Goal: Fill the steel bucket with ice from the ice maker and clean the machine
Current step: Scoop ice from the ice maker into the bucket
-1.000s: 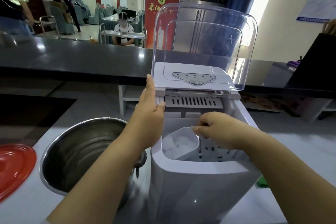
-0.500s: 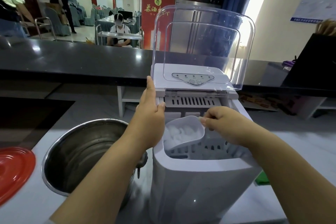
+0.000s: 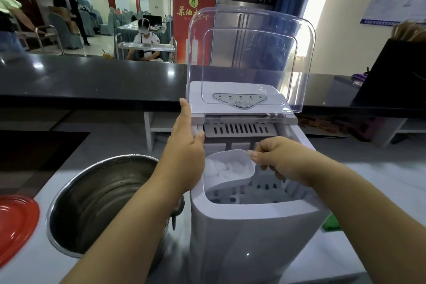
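The white ice maker (image 3: 249,233) stands on the counter with its clear lid (image 3: 251,53) tipped up. My left hand (image 3: 184,152) rests with straight fingers against the machine's left side, thumb on the opening's edge. My right hand (image 3: 283,159) pinches the handle of a white plastic scoop (image 3: 232,170) loaded with ice cubes (image 3: 221,168), held level above the slotted ice basket (image 3: 258,193). The steel bucket (image 3: 103,203) stands just left of the machine; its inside shows no ice.
A red round lid (image 3: 16,221) lies at the left edge of the counter. A raised black bar top (image 3: 92,80) runs behind the machine. Something green (image 3: 330,225) peeks out right of the ice maker. People and chairs are in the hall beyond.
My right hand has lifted the scoop of ice up out of the basket toward the opening's rim. My left hand has stayed on the machine's side.
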The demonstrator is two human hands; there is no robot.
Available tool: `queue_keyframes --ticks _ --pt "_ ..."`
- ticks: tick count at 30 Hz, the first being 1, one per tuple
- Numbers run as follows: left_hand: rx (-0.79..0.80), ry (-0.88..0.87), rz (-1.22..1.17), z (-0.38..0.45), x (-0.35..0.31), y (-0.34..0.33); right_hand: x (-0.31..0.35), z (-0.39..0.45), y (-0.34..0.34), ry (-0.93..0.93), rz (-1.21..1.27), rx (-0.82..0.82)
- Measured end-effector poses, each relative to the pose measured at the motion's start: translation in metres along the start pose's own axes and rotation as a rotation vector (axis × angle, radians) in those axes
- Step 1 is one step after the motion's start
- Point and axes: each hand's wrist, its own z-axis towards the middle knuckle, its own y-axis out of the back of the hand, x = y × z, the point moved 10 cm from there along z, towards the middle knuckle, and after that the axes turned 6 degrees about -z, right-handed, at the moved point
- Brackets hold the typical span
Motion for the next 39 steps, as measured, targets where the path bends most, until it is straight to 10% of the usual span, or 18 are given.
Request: queue_keyframes --ticks 39 --pt "-0.258 -0.199 0.107 -0.021 0.010 0.073 0.032 -0.017 0.032 0.150 0.477 -0.431"
